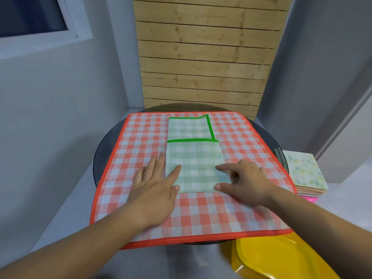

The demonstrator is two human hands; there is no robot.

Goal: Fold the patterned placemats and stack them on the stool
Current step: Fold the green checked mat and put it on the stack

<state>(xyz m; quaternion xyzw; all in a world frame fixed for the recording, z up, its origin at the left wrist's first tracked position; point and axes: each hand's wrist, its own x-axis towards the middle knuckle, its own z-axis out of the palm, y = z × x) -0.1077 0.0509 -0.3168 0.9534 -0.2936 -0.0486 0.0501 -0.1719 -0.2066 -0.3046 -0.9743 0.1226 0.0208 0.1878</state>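
Green placemat: a green checked placemat is found folded into a narrow strip, lying on the middle of the red one, with its green-bound edge turned across the upper part.
Red placemat: a red checked placemat is spread flat and unfolded over a round dark glass table.
Left hand: the left hand is laid flat, fingers straight and together, pressed on the near left edge of the green placemat.
Right hand: the right hand is set on the near right edge of the same placemat; forefinger and thumb are stretched out and spread on the cloth, the other fingers are curled under, and nothing is gripped.
Stack: folded placemats are piled to the right of the table, a pale leaf-patterned one uppermost.
Stool: only a pink edge is seen beneath the pile.
Other items: a yellow plastic object is noted at near right; a wooden slatted panel stands behind the table.
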